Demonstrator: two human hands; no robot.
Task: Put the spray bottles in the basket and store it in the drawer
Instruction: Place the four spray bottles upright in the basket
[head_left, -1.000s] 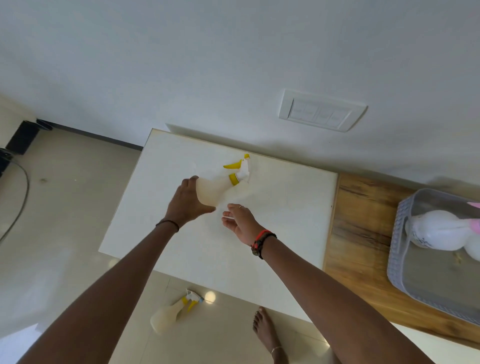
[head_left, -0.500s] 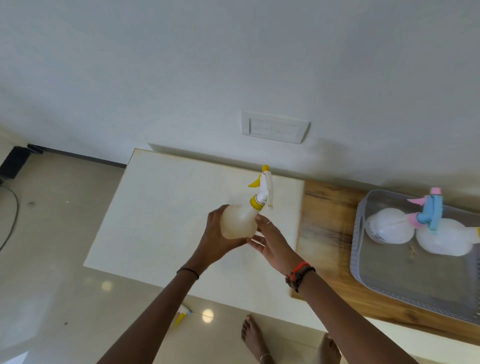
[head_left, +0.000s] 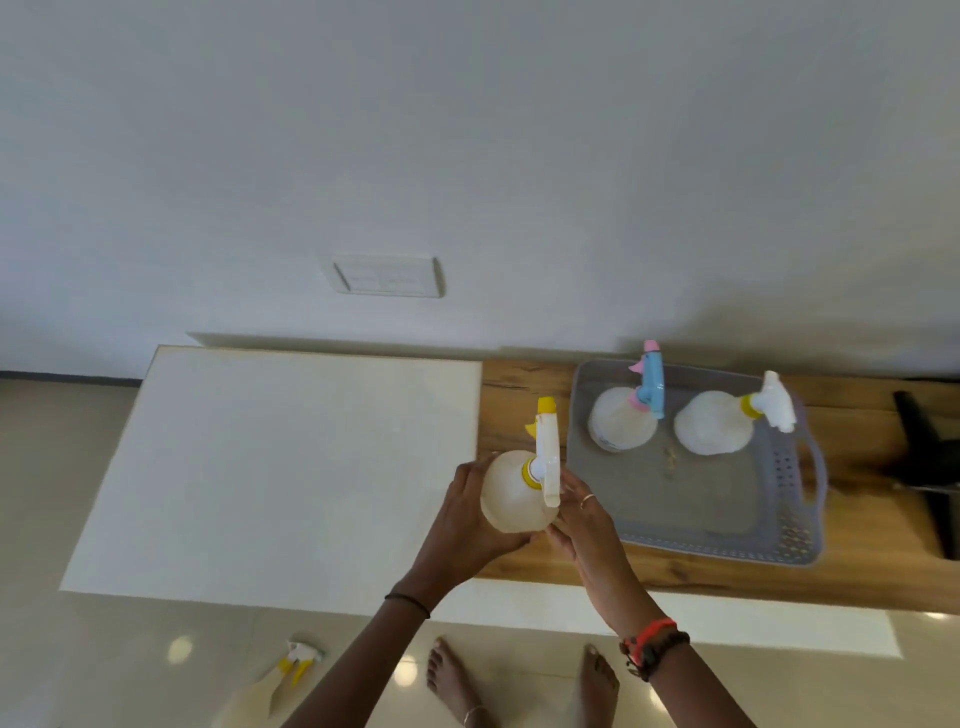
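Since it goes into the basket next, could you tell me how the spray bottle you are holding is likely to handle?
The held spray bottle looks like thin translucent plastic, so probably light. Its rounded body may slip, which could explain the left hand cupping it. The tall trigger head might make it tippy once standing.

Head view, steeply down, close

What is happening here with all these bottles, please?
A person is putting spray bottles into a grey basket that sits on a wooden counter. The left hand grips a bottle with a yellow nozzle just left of the basket, and the right hand touches its side. Two bottles stand in the basket already: a pink and blue one and a yellow and white one. Another bottle lies on the floor.
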